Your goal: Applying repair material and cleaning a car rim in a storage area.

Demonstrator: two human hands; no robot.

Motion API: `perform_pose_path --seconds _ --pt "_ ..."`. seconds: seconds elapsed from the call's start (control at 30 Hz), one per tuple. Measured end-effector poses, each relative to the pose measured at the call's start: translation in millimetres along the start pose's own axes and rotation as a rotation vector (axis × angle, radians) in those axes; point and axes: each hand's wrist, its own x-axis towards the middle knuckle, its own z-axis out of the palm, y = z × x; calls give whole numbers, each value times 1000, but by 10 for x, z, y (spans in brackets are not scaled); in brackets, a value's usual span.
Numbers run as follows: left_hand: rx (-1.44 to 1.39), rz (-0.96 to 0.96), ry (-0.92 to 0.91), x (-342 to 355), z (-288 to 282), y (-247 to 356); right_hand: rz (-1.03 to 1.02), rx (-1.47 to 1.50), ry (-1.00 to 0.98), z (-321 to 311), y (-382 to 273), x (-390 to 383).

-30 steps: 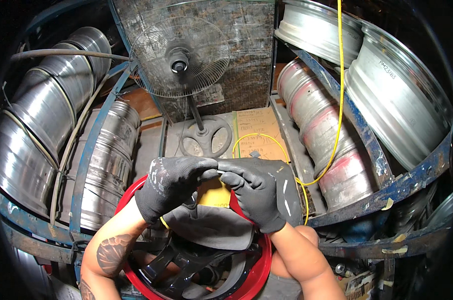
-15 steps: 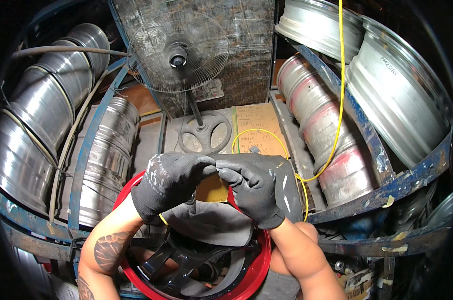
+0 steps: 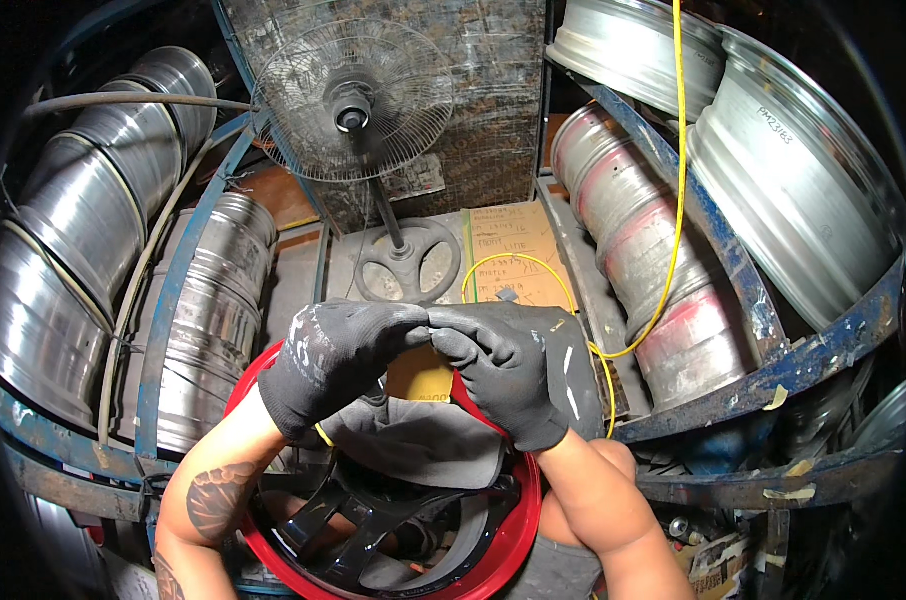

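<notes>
My left hand (image 3: 333, 365) and my right hand (image 3: 503, 375), both in black gloves, meet fingertip to fingertip and pinch a small piece that the fingers mostly hide. They hover over a wheel with a red rim (image 3: 518, 530) and black spokes (image 3: 373, 515). A grey cloth (image 3: 423, 450) lies across the wheel's far side, just under my hands. A thin yellow line (image 3: 673, 230) hangs from above, loops behind my right hand, and a short bit shows under my left palm.
A pedestal fan (image 3: 353, 100) stands behind on its round base (image 3: 406, 262), beside a sheet of cardboard (image 3: 518, 255). Bare metal rims are stacked at left (image 3: 83, 230) and right (image 3: 793, 180) in blue steel racks (image 3: 773, 375).
Both hands have shifted slightly up and left, staying pinched together. A small pale bit seen between the fingertips earlier is now covered.
</notes>
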Motion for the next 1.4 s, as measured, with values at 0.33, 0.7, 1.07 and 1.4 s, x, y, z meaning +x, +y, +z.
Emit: perform_pose_path --seconds 0.33,0.7,1.07,1.4 --pt "-207 -133 103 39 26 114 -284 -261 40 -35 110 -10" --pt "-368 -234 167 34 81 112 165 49 -3 -35 -133 59" --pt "-600 -439 27 96 -70 102 472 298 -50 -56 -235 74" --pt "-710 -595 -41 126 -84 175 -142 -252 55 -37 -46 60"
